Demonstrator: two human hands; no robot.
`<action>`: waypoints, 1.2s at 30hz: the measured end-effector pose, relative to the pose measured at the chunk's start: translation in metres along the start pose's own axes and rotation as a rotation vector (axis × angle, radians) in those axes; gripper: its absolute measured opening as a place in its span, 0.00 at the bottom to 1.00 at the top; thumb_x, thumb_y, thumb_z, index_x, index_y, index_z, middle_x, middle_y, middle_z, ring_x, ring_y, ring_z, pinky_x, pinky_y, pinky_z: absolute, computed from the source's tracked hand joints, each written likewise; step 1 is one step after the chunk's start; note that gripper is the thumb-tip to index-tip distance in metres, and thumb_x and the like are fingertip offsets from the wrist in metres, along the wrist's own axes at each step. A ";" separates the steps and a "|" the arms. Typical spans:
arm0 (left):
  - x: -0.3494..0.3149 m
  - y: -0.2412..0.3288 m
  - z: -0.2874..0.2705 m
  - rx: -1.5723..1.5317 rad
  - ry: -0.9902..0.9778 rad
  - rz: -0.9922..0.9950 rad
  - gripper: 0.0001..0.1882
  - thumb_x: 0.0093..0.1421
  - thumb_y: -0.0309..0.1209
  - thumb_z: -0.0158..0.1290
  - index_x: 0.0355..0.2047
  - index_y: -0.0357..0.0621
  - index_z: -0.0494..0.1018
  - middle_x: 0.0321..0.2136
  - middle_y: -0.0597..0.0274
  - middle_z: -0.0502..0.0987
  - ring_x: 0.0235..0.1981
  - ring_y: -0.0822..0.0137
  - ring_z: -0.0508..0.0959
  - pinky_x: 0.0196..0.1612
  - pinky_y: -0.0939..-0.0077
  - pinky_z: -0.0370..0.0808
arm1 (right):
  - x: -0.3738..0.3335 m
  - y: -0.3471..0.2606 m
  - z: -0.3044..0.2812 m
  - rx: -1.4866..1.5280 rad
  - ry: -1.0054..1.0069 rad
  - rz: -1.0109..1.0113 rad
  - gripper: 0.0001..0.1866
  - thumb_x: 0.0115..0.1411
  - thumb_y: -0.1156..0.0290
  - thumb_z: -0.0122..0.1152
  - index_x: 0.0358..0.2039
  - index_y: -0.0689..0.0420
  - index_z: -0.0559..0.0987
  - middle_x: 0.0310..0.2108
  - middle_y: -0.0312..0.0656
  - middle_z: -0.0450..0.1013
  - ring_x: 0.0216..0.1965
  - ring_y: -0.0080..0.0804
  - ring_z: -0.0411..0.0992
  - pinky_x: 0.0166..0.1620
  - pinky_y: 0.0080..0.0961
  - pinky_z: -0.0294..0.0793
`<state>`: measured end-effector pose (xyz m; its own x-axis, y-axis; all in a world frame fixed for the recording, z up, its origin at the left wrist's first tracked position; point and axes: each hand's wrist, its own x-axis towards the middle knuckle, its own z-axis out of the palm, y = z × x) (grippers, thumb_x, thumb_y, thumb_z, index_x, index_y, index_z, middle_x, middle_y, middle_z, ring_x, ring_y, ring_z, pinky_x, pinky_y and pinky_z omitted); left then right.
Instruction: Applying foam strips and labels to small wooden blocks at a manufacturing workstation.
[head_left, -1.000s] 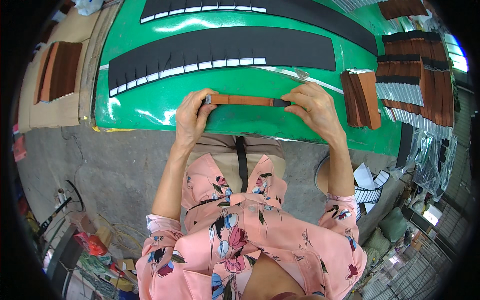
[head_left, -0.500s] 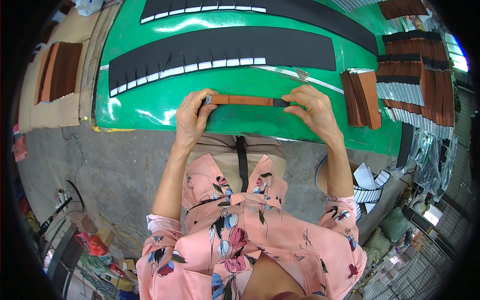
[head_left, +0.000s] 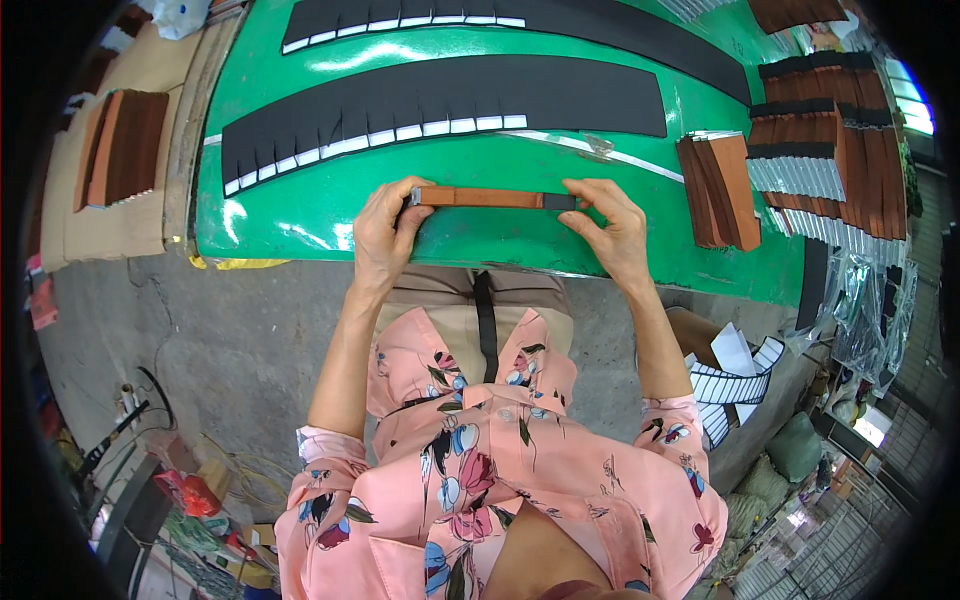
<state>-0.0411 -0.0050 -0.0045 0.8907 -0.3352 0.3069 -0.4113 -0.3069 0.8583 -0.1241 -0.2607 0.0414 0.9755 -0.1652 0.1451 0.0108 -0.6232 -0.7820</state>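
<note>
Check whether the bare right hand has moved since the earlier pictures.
Yes: the bare right hand has shifted left, farther from the brown bundle of flat strips on the green table.

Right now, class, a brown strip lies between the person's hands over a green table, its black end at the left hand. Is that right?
One slip: the head view shows the black end of the brown strip at the right hand; the rest stands.

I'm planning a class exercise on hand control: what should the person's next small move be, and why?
Perhaps gently close the right grip on the black end of the slim, oblong brown strip: the right thumb and forefinger stand parted around that end, whereas the left grip pinches the opposite end.
</note>
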 end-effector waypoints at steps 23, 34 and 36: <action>0.016 0.012 0.009 0.051 0.072 -0.114 0.16 0.57 0.30 0.55 0.44 0.35 0.71 0.32 0.49 0.77 0.31 0.55 0.77 0.35 0.69 0.73 | 0.002 0.004 0.021 -0.359 0.230 -0.351 0.21 0.48 0.83 0.60 0.44 0.55 0.77 0.41 0.43 0.71 0.40 0.42 0.69 0.43 0.35 0.70; -0.006 0.005 -0.001 0.064 0.044 -0.005 0.16 0.48 0.22 0.59 0.39 0.37 0.73 0.28 0.53 0.75 0.30 0.54 0.75 0.34 0.66 0.71 | -0.010 -0.023 0.010 -0.533 0.074 -0.402 0.18 0.51 0.78 0.60 0.45 0.58 0.76 0.44 0.43 0.70 0.49 0.42 0.66 0.56 0.41 0.59; -0.006 0.004 -0.004 -0.001 0.021 0.065 0.17 0.48 0.18 0.57 0.40 0.39 0.73 0.35 0.53 0.76 0.34 0.57 0.77 0.35 0.70 0.74 | -0.006 -0.027 0.001 -0.476 -0.023 -0.397 0.18 0.51 0.79 0.59 0.45 0.59 0.76 0.45 0.45 0.70 0.49 0.43 0.66 0.54 0.38 0.62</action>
<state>-0.0474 -0.0004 -0.0016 0.8658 -0.3357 0.3710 -0.4685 -0.2837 0.8367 -0.1302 -0.2422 0.0606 0.9216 0.1626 0.3524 0.2801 -0.9071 -0.3141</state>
